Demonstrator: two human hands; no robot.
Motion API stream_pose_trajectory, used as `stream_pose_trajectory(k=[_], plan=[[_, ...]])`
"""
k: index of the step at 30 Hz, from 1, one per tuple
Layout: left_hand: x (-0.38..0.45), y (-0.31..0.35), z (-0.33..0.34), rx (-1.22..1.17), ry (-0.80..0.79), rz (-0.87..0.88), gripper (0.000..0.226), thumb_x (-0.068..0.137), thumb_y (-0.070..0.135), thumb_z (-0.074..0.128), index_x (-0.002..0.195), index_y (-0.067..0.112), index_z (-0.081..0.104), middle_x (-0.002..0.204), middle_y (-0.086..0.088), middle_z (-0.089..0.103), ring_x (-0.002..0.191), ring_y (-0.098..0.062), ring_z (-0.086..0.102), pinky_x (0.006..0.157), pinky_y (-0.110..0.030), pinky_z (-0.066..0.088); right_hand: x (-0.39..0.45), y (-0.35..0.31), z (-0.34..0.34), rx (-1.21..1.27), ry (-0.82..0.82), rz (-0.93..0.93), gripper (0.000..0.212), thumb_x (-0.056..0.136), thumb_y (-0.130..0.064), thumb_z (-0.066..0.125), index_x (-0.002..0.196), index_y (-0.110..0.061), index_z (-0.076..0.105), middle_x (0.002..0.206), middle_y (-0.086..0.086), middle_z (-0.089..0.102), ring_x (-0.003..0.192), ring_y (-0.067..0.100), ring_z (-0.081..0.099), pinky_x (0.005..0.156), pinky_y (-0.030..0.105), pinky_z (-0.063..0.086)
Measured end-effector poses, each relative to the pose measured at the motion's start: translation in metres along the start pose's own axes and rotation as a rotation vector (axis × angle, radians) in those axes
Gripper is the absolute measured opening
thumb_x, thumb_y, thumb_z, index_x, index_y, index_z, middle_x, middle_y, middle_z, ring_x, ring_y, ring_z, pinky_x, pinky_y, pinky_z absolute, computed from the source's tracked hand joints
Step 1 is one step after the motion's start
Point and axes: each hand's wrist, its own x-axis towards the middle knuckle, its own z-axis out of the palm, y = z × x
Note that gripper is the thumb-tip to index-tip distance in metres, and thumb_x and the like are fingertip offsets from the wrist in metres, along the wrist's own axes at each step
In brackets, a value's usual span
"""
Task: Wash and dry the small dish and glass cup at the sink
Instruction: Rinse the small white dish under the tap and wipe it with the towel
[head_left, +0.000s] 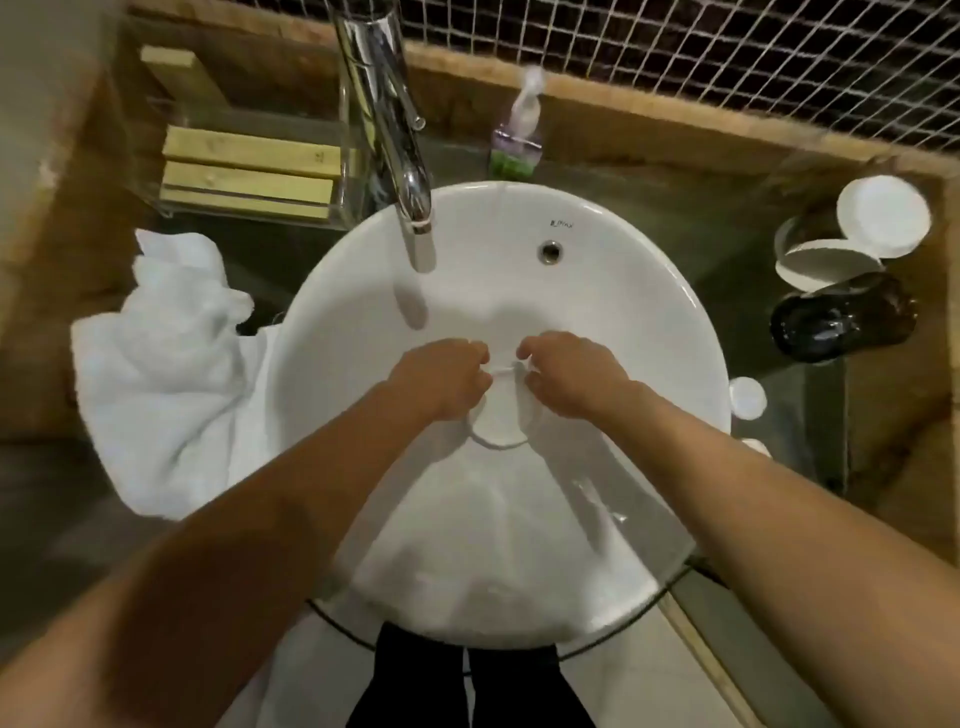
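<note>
1. Head view, hands: the left hand (449, 376) and the right hand (569, 379) are seen low in the middle of the white sink (649, 322), fingers curled closed, knuckles up. A small white dish (498, 415) is gripped between them, the left hand on its left rim and the right hand on its right rim. The dish is held over the basin floor; whether it touches the basin cannot be told.
2. Head view, task things: no clear glass cup can be made out with certainty. A dark glossy vessel (841, 322) is seen on the bench (727, 218) to the right of the sink, just below white round dishes (857, 234).
3. Head view, edges and room: the chrome tap (405, 171) overhangs the far left of the basin, apart from the hands. A white towel (171, 364) is draped on the bench against the sink's left rim. A soap bottle (517, 140) stands behind the sink. Open basin is left on all sides of the hands.
</note>
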Motion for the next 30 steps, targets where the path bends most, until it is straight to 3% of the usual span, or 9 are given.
stream_pose_trajectory(k=[7, 10, 13, 17, 20, 24, 28, 30], plan=[[0.004, -0.005, 0.02, 0.103, 0.009, 0.017, 0.019, 0.094, 0.032, 0.046, 0.107, 0.021, 0.055, 0.097, -0.002, 0.062, 0.078, -0.023, 0.052, 0.063, -0.034, 0.037, 0.013, 0.001, 0.019, -0.008, 0.004, 0.012, 0.028, 0.097, -0.021, 0.044, 0.113, -0.024, 0.066, 0.106, 0.003, 0.068, 0.09, 0.027, 0.063, 0.069, 0.036, 0.045], [0.004, -0.001, 0.022, 0.116, 0.029, 0.014, 0.004, 0.093, 0.021, 0.047, 0.096, 0.02, 0.049, 0.09, -0.003, 0.058, 0.074, -0.022, 0.049, 0.06, -0.034, 0.035, 0.013, 0.003, 0.022, 0.034, 0.01, 0.035, 0.024, 0.095, -0.019, 0.046, 0.108, -0.023, 0.067, 0.1, 0.002, 0.069, 0.083, 0.025, 0.062, 0.067, 0.036, 0.047], [0.002, 0.006, 0.013, 0.101, 0.039, 0.003, 0.008, 0.091, 0.015, 0.047, 0.09, 0.02, 0.042, 0.081, -0.001, 0.052, 0.073, -0.023, 0.048, 0.06, -0.035, 0.035, 0.007, 0.0, 0.014, 0.068, 0.019, 0.02, 0.021, 0.094, -0.017, 0.045, 0.102, -0.018, 0.064, 0.096, 0.005, 0.069, 0.081, 0.027, 0.062, 0.071, 0.041, 0.053], [-0.004, 0.02, -0.017, 0.151, 0.134, 0.077, 0.004, 0.091, 0.014, 0.047, 0.088, 0.016, 0.045, 0.084, -0.006, 0.057, 0.072, -0.023, 0.049, 0.059, -0.035, 0.035, -0.003, -0.001, -0.011, 0.107, 0.084, -0.005, 0.013, 0.093, -0.016, 0.048, 0.097, -0.016, 0.061, 0.092, 0.004, 0.066, 0.079, 0.028, 0.061, 0.073, 0.045, 0.054], [-0.009, 0.035, -0.047, 0.204, 0.172, 0.139, 0.004, 0.09, 0.011, 0.051, 0.093, 0.013, 0.051, 0.085, -0.008, 0.059, 0.075, -0.024, 0.053, 0.059, -0.036, 0.039, -0.008, -0.003, -0.038, 0.107, 0.142, -0.018, 0.004, 0.09, -0.017, 0.057, 0.088, -0.02, 0.057, 0.08, -0.002, 0.061, 0.07, 0.02, 0.058, 0.063, 0.035, 0.048], [-0.024, 0.052, -0.083, 0.343, 0.337, 0.238, 0.01, 0.088, 0.007, 0.056, 0.092, 0.014, 0.049, 0.088, -0.01, 0.059, 0.072, -0.02, 0.044, 0.057, -0.034, 0.031, -0.014, -0.008, -0.082, 0.026, 0.194, -0.036, 0.007, 0.087, -0.016, 0.06, 0.088, -0.019, 0.054, 0.082, 0.001, 0.061, 0.071, 0.024, 0.058, 0.065, 0.039, 0.052], [-0.042, 0.059, -0.108, 0.448, 0.403, 0.268, 0.014, 0.091, 0.009, 0.052, 0.105, 0.01, 0.053, 0.096, -0.012, 0.061, 0.084, -0.027, 0.053, 0.067, -0.039, 0.046, -0.02, -0.017, -0.112, -0.012, 0.233, -0.086, 0.014, 0.086, -0.017, 0.058, 0.085, -0.022, 0.046, 0.082, 0.001, 0.057, 0.072, 0.025, 0.053, 0.062, 0.036, 0.04], [-0.051, 0.062, -0.118, 0.437, 0.405, 0.243, 0.016, 0.09, 0.01, 0.053, 0.105, 0.012, 0.052, 0.097, -0.012, 0.062, 0.086, -0.028, 0.054, 0.069, -0.041, 0.047, -0.026, -0.023, -0.12, -0.022, 0.257, -0.137, 0.012, 0.084, -0.017, 0.058, 0.085, -0.02, 0.046, 0.084, 0.004, 0.06, 0.074, 0.029, 0.055, 0.062, 0.038, 0.044]])
